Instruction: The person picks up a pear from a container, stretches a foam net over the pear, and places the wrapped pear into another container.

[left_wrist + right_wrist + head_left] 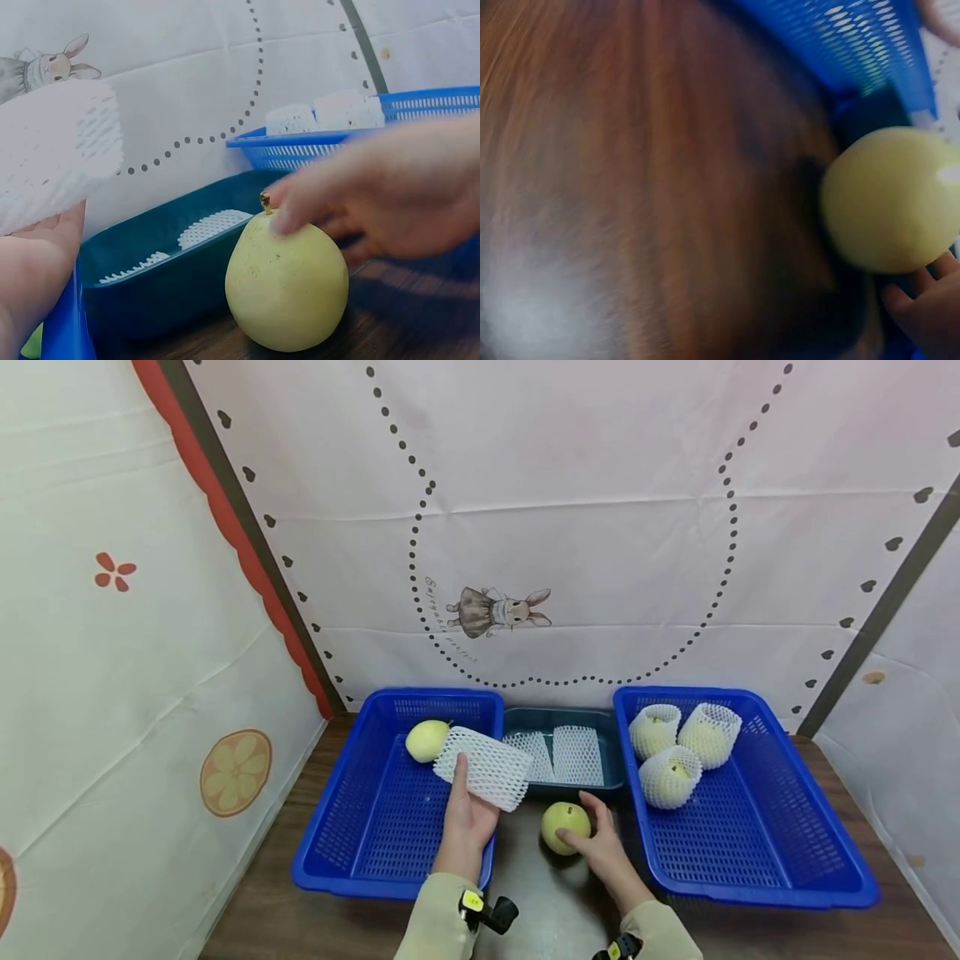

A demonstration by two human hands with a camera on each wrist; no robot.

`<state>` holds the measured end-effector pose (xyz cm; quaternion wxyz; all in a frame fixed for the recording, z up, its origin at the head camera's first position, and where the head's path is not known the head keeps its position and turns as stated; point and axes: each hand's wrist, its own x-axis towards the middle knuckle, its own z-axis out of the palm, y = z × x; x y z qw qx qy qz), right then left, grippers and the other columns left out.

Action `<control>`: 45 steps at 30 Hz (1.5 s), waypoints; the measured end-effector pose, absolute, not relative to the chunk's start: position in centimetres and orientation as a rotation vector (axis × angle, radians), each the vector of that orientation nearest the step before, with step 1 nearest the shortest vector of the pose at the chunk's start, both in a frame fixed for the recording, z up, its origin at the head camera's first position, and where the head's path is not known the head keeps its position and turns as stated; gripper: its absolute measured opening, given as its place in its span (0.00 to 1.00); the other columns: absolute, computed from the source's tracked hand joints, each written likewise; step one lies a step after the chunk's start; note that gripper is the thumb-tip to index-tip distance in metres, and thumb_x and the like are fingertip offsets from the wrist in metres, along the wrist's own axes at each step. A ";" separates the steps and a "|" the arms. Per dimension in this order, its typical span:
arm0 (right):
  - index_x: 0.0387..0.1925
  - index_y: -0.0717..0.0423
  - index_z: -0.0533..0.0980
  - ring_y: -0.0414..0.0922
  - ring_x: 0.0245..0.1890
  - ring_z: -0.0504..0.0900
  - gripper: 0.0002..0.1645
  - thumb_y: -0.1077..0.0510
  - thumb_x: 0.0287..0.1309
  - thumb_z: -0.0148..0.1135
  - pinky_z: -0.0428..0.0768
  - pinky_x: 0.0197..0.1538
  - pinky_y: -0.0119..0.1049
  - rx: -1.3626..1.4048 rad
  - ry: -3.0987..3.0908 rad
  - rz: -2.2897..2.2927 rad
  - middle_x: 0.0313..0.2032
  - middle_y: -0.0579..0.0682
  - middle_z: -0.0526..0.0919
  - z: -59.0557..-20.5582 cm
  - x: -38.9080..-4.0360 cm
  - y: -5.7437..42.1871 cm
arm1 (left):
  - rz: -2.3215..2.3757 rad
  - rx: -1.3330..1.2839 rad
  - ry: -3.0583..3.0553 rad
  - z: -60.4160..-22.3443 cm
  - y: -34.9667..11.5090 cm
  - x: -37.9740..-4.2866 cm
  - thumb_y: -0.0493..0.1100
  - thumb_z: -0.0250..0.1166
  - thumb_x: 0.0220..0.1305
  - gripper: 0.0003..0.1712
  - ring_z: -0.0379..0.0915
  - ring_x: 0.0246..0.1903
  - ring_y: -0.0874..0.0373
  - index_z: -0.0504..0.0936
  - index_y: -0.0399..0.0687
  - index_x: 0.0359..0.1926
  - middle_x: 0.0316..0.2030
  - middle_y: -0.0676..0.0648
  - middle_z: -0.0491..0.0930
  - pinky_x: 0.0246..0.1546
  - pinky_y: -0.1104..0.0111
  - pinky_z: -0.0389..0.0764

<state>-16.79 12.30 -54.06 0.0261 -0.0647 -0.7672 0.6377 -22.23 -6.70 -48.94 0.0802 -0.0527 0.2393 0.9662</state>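
My left hand [471, 822] holds a flat white foam net sleeve [483, 768], thumb on top and fingers beneath, over the right side of the left blue basket [397, 835]. A yellow-green pear [561, 825] stands upright on the table, its stem up. Around its right side is my right hand [609, 858], thumb and fingers spread apart. In the left wrist view that hand is blurred while the pear [287, 289] is sharp, and the thumb overlaps the fruit near its stem. The right wrist view shows the pear [889, 202] with fingertips at its lower edge.
Another bare pear [427, 741] lies in the left basket. Between the baskets, a dark teal tray [536, 718] holds white foam sleeves [577, 756]. The right blue basket [765, 843] holds three pears in foam nets [670, 778]. A patterned cloth hangs behind.
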 end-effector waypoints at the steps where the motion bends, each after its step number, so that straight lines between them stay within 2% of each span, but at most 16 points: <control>1: 0.64 0.62 0.57 0.58 0.58 0.62 0.47 0.60 0.42 0.71 0.63 0.56 0.51 -0.191 -2.410 1.949 0.60 0.64 0.59 -54.5 -16.8 12.3 | 2.888 -0.148 0.712 -48.9 -6.7 -22.1 0.56 0.45 0.70 0.37 0.49 0.66 0.50 0.41 0.51 0.72 0.68 0.43 0.52 0.64 0.59 0.53; 4: 0.65 0.60 0.55 0.58 0.54 0.65 0.55 0.58 0.36 0.76 0.64 0.53 0.51 -0.158 -2.503 1.870 0.59 0.65 0.59 -55.9 -16.8 12.3 | 2.869 -0.116 0.716 -48.9 -6.9 -21.9 0.57 0.45 0.69 0.38 0.56 0.63 0.52 0.41 0.50 0.72 0.64 0.44 0.59 0.62 0.61 0.58; 7: 0.65 0.61 0.53 0.60 0.55 0.63 0.59 0.59 0.32 0.78 0.63 0.53 0.55 -0.105 -2.560 1.791 0.58 0.66 0.59 -57.0 -16.9 12.4 | 2.851 -0.095 0.730 -48.9 -6.9 -21.7 0.57 0.45 0.69 0.37 0.67 0.55 0.56 0.42 0.49 0.71 0.55 0.49 0.70 0.56 0.64 0.66; 9: 0.64 0.62 0.53 0.61 0.55 0.63 0.60 0.61 0.29 0.79 0.62 0.53 0.57 -0.087 -2.569 1.752 0.57 0.67 0.60 -57.5 -16.9 12.4 | 2.845 -0.095 0.738 -49.0 -6.9 -21.7 0.56 0.44 0.70 0.36 0.70 0.51 0.59 0.42 0.48 0.71 0.51 0.51 0.73 0.54 0.66 0.69; 12: 0.62 0.63 0.52 0.61 0.54 0.64 0.60 0.63 0.28 0.79 0.63 0.53 0.56 -0.094 -2.532 1.769 0.56 0.68 0.63 -57.9 -17.0 12.3 | 2.844 -0.121 0.754 -49.1 -6.9 -21.7 0.54 0.43 0.71 0.34 0.69 0.52 0.59 0.43 0.49 0.71 0.52 0.51 0.72 0.55 0.66 0.67; 18: 0.57 0.64 0.51 0.56 0.51 0.67 0.56 0.65 0.28 0.78 0.65 0.52 0.46 -0.184 -2.364 1.883 0.53 0.65 0.65 -57.1 -16.9 12.0 | 2.868 -0.154 0.836 -49.3 -6.6 -21.7 0.52 0.47 0.70 0.35 0.63 0.58 0.55 0.45 0.47 0.70 0.55 0.49 0.68 0.58 0.63 0.63; 21: 0.59 0.62 0.54 0.54 0.51 0.67 0.52 0.64 0.34 0.76 0.68 0.50 0.41 -0.179 -2.278 1.998 0.55 0.62 0.64 -56.1 -16.6 12.0 | 2.916 -0.151 0.872 -49.5 -6.5 -21.6 0.51 0.47 0.70 0.33 0.64 0.57 0.55 0.46 0.46 0.70 0.55 0.48 0.69 0.58 0.63 0.63; 27: 0.66 0.55 0.56 0.51 0.51 0.66 0.45 0.64 0.47 0.66 0.72 0.47 0.38 -0.088 -2.075 2.355 0.60 0.59 0.60 -53.7 -16.2 12.0 | 3.019 -0.095 0.861 -49.7 -6.4 -21.7 0.48 0.49 0.70 0.31 0.65 0.56 0.55 0.47 0.53 0.68 0.56 0.48 0.67 0.58 0.62 0.63; 34: 0.64 0.60 0.53 0.50 0.50 0.66 0.41 0.64 0.51 0.62 0.72 0.47 0.37 0.030 -2.052 2.419 0.59 0.61 0.59 -52.3 -16.2 11.3 | 3.042 -0.079 0.908 -50.0 -6.5 -21.8 0.48 0.53 0.68 0.36 0.61 0.60 0.52 0.45 0.54 0.70 0.62 0.44 0.60 0.60 0.60 0.62; 39: 0.61 0.61 0.51 0.49 0.51 0.65 0.40 0.64 0.52 0.62 0.72 0.47 0.35 0.030 -2.042 2.452 0.59 0.61 0.59 -51.7 -16.2 10.6 | 3.038 -0.041 1.006 -49.9 -6.1 -21.9 0.41 0.57 0.66 0.42 0.57 0.63 0.48 0.40 0.55 0.71 0.67 0.39 0.52 0.59 0.59 0.63; 45: 0.60 0.62 0.50 0.44 0.48 0.68 0.38 0.63 0.54 0.60 0.72 0.45 0.32 -0.016 -2.010 2.485 0.58 0.62 0.62 -50.8 -16.4 10.0 | 2.970 0.048 1.194 -49.7 -5.5 -21.9 0.33 0.63 0.57 0.51 0.62 0.59 0.49 0.39 0.52 0.71 0.66 0.37 0.54 0.55 0.62 0.68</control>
